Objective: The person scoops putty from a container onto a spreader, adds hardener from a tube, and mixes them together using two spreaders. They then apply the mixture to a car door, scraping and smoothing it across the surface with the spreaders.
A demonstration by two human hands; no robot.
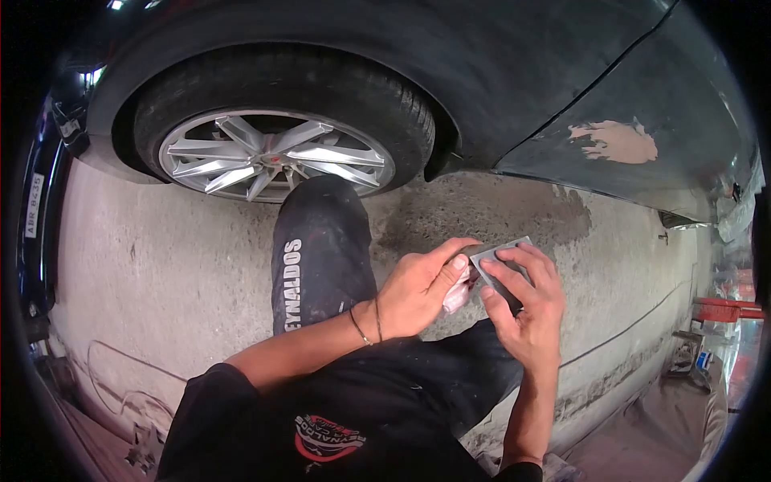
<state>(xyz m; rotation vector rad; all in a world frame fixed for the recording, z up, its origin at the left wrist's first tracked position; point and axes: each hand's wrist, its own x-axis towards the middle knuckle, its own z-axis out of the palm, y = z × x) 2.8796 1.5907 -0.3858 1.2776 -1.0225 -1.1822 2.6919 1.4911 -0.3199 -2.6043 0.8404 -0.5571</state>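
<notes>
Both hands grip a flat grey metal spreader blade (502,265), left hand (418,285) rubbing it with a pinkish rag (456,296), right hand (526,309) steadying it; the car door's tan filler patch (617,141) looks unsanded.

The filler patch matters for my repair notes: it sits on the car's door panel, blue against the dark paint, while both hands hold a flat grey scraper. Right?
Not quite. The head view shows the filler patch is pinkish beige, not blue. The rest stands: it sits on the dark door panel, and the left hand and right hand hold the flat grey scraper.
</notes>
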